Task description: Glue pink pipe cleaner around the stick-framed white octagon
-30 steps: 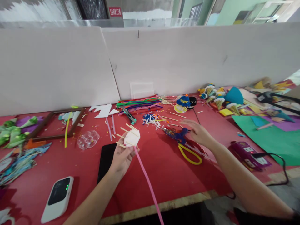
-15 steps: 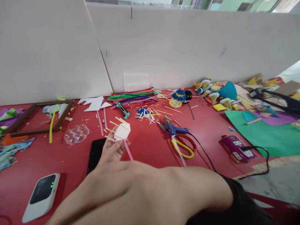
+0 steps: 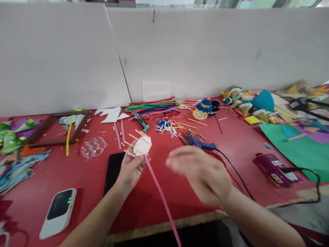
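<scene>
My left hand [image 3: 132,169] is closed around a white hexagonal piece [image 3: 143,146] with several thin wooden sticks [image 3: 129,153] poking out along its left side. A long pink pipe cleaner [image 3: 160,192] hangs from the piece down past the table's front edge. Over the red table, apart from that piece, my right hand [image 3: 203,173] is smeared by motion, so its grip is unclear. Just beyond it lies a blue glue gun [image 3: 199,142] with a black cord. Scissors beside the gun are mostly hidden by my right hand.
Behind are pipe cleaners [image 3: 154,109], a green cutter [image 3: 140,120] and small scraps [image 3: 166,125]. A black phone [image 3: 113,169] lies under my left hand, a white device [image 3: 58,212] nearer left. Right are a purple power block [image 3: 276,168] and green paper [image 3: 290,147].
My right arm, which crossed low in front of me to the left, has swung back to the right, bringing my right hand into view. The left hand keeps its hold; the view turned slightly left.
</scene>
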Demonstrator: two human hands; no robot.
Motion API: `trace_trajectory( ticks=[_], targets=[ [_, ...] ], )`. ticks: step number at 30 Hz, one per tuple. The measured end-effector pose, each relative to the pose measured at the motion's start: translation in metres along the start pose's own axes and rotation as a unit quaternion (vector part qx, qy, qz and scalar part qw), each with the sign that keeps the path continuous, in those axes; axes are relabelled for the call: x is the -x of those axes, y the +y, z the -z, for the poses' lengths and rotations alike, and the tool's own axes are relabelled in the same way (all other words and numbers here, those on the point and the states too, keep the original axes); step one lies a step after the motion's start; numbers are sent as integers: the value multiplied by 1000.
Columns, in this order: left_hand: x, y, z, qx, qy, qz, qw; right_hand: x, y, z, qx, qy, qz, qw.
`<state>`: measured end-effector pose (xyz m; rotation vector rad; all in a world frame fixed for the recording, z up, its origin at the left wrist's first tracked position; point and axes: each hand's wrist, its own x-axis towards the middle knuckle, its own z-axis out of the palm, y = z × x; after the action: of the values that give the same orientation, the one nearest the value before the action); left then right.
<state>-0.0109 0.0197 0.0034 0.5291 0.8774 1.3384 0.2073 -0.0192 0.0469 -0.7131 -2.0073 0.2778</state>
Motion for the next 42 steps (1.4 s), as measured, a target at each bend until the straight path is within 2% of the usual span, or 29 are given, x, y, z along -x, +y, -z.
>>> trace_trajectory(
  ticks=[2, 4, 6, 8, 11, 14, 16, 19, 23, 26, 28, 31, 36, 42],
  targets=[
    [0, 0, 0, 2, 8, -3, 1000, 16, 33, 11, 159, 31, -130, 978],
    [0, 1, 0, 6, 18, -3, 1000, 43, 67, 21, 294, 29, -230, 927],
    [0, 1, 1, 7, 22, -1, 1000, 74, 94, 29, 383, -9, -294, 876],
    [0, 0, 1, 3, 20, 2, 1000, 101, 110, 34, 431, -35, -330, 839],
    [0, 0, 1, -3, 17, 9, 1000, 127, 114, 37, 451, -32, -376, 809],
    [-1, -1, 1, -2, 25, 8, 1000, 136, 102, 40, 486, -17, -394, 780],
    [-1, 0, 1, 0, 29, 6, 1000, 138, 91, 45, 495, -22, -397, 773],
    [0, 0, 1, -2, 25, 8, 1000, 136, 78, 54, 488, -8, -391, 780],
    [1, -1, 1, -10, 20, 14, 1000, 125, 81, 72, 494, 35, -318, 809],
    [1, -1, 1, -11, 24, 14, 1000, 116, 102, 95, 500, 41, -239, 832],
    [1, -1, 1, -8, 26, 12, 1000, 112, 121, 111, 472, 40, -194, 859],
    [1, -2, 0, -7, 18, 12, 1000, 109, 149, 126, 441, 33, -176, 880],
    [2, -3, 0, -14, 10, 14, 1000, 109, 185, 124, 373, 8, -159, 914],
    [1, -2, -1, -22, 16, 13, 1000, 98, 210, 121, 305, -43, -154, 939]
  ],
)
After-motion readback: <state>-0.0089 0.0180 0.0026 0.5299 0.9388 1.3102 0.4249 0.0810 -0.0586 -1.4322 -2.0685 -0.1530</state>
